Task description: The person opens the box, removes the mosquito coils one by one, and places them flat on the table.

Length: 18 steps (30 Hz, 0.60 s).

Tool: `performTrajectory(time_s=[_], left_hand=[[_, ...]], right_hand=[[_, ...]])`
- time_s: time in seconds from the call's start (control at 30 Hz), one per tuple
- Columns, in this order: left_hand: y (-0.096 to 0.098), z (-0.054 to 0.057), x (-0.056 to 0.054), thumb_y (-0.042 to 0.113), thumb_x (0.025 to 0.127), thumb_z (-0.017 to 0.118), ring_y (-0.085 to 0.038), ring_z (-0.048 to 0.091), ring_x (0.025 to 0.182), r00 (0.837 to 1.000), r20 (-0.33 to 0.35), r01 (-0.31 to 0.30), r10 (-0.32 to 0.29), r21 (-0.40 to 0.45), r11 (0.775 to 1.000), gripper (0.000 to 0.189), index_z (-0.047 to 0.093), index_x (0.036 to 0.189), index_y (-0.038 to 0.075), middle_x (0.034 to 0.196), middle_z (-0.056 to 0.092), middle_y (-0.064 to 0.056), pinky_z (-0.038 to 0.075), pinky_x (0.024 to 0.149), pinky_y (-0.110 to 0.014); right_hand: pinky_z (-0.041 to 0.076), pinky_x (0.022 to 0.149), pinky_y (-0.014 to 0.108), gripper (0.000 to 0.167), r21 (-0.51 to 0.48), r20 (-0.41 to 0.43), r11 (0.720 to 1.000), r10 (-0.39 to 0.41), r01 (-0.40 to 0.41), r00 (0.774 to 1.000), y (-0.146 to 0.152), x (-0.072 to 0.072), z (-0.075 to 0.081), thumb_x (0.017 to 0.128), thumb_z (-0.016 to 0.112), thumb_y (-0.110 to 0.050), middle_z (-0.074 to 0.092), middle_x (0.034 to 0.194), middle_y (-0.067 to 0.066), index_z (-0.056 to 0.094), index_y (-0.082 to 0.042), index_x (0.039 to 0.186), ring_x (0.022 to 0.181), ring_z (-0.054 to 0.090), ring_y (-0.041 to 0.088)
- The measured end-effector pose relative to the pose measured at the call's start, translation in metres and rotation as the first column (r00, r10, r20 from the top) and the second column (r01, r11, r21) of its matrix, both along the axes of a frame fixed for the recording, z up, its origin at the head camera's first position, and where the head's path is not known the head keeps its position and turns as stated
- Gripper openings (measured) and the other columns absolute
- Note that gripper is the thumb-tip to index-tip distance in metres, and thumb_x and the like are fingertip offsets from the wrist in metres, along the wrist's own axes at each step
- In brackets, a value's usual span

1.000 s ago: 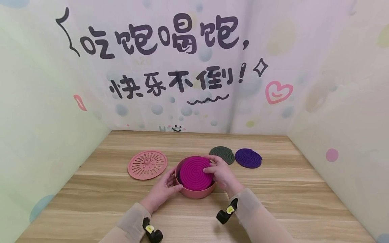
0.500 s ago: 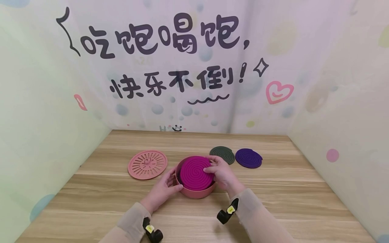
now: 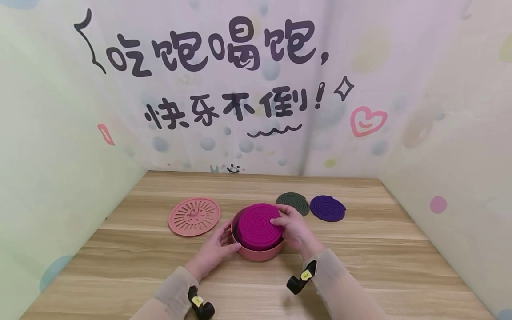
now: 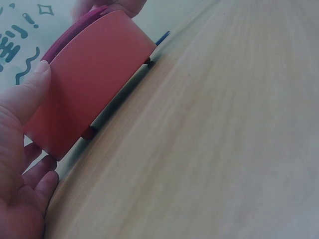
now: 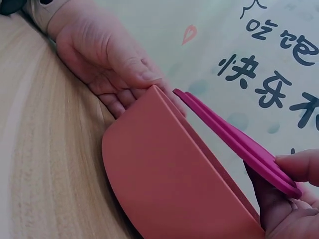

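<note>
A round pink mosquito coil holder stands on the table on short feet, its top uncovered. My left hand grips its left side, thumb on the wall near the rim and fingers round the far side. Between thumb and fingers, my right hand pinches the right edge of a magenta spiral mosquito coil. The right wrist view shows this magenta coil in layers, tilted over the holder's mouth, with a gap between it and the rim. It hides most of the holder's inside.
A pink slotted lid lies flat at the back left of the wooden table. Behind the right hand lie a dark green coil and a purple coil, side by side. Printed cloth walls enclose the back and sides.
My right hand has lifted slightly and shifted a little right with the magenta coil, showing more of its front edge. The left hand and the holder have stayed in place.
</note>
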<state>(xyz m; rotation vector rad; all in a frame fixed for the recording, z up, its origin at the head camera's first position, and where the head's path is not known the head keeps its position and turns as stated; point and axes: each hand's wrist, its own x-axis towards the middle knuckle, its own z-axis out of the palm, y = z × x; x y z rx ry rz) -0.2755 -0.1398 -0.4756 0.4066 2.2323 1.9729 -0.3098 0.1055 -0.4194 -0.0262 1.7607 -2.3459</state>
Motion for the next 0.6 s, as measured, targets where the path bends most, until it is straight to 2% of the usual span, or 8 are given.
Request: performTrajectory(time_s=[0.2,0.4,0.6], left_hand=[[-0.001,0.000,-0.001,0.018,0.085,0.074,-0.035,0.037,0.136,1.000,0.005,0.011,-0.011,0.003,1.000,0.081,0.028,0.151,0.010,0.149,0.037,-0.019,0.035,0.110,-0.044],[-0.001,0.000,0.000,0.018,0.086,0.074,-0.034,0.036,0.136,1.000,0.005,0.009,-0.009,0.004,1.000,0.081,0.027,0.151,0.010,0.149,0.036,-0.019,0.034,0.110,-0.044],[0.000,0.001,0.000,0.019,0.086,0.074,-0.034,0.037,0.135,1.000,0.008,0.001,-0.001,-0.006,1.000,0.081,0.027,0.151,0.009,0.148,0.037,-0.020,0.035,0.110,-0.044]], right_hand=[[0.056,0.064,0.023,0.053,-0.041,0.037,0.998,-0.037,0.039,0.999,0.008,-0.002,0.002,0.084,0.056,0.013,0.064,0.103,0.005,0.041,-0.001,0.133,0.076,0.065,0.010],[0.055,0.063,0.021,0.052,-0.072,0.036,0.993,-0.087,0.089,0.996,0.027,-0.008,0.004,0.086,0.056,0.012,0.066,0.096,0.002,0.041,-0.001,0.134,0.073,0.065,0.009],[0.056,0.067,0.021,0.054,-0.122,0.043,0.983,-0.135,0.139,0.990,0.056,-0.015,0.004,0.090,0.052,0.012,0.063,0.099,-0.001,0.034,0.000,0.139,0.078,0.065,0.008]])
